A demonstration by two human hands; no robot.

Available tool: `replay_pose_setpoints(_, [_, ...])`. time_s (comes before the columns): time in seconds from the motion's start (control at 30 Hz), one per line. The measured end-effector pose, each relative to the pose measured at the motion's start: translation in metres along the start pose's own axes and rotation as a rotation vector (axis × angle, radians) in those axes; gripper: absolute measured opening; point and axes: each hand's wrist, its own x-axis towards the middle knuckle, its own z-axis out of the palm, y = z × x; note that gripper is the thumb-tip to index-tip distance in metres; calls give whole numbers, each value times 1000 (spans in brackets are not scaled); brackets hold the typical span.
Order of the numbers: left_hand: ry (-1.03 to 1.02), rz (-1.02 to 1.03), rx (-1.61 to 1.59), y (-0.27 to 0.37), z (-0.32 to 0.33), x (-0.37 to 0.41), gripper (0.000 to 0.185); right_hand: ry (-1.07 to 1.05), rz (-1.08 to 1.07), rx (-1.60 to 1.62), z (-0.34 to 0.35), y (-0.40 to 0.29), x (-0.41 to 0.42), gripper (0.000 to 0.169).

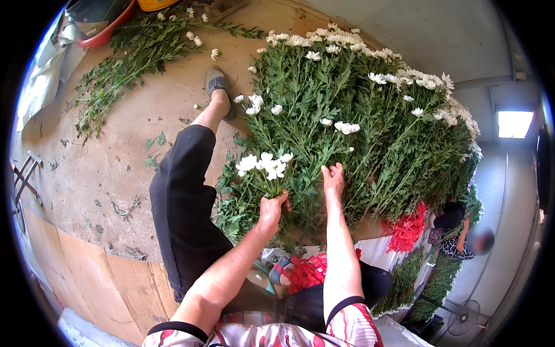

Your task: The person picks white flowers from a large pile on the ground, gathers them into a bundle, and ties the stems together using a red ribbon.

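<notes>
My left hand (273, 210) is closed around the stems of a small bunch of white chrysanthemums (269, 165), with the blooms standing above the fist. To its right, my right hand (334, 178) reaches into a large heap of cut chrysanthemums (312, 91). Its thumb and fingers are at the leafy stems below a white bloom (347, 127); whether they grip a stem cannot be made out. The heap's white heads lie mostly along its far and right edges, with the green stems towards me.
Red plastic strips (308, 271) lie by my legs, more red strips (405, 230) farther right. Loose stems (143, 52) cover the floor at upper left near a red basin (102, 37). Cardboard (99, 277) lies lower left. Another person (457, 236) and a fan (464, 317) are at right.
</notes>
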Motion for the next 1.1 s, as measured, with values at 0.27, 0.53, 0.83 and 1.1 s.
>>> replay_pose_setpoints(0.27, [269,141,-183,39,-6,76,15,16,-432,-132,34,-70,-11,34])
replay_pose_setpoints(0.53, [-8,13,-95,52,-36,168,49,-328,-379,-368,66,-54,-35,50])
replay_pose_setpoints(0.83, [127,54,-50,31,-28,177,112,332,-345,-579,-11,-26,46,67])
replay_pose_setpoints(1.1, [182,100,-142,29,-33,184,55,-42,186,-257,40,-66,53,64])
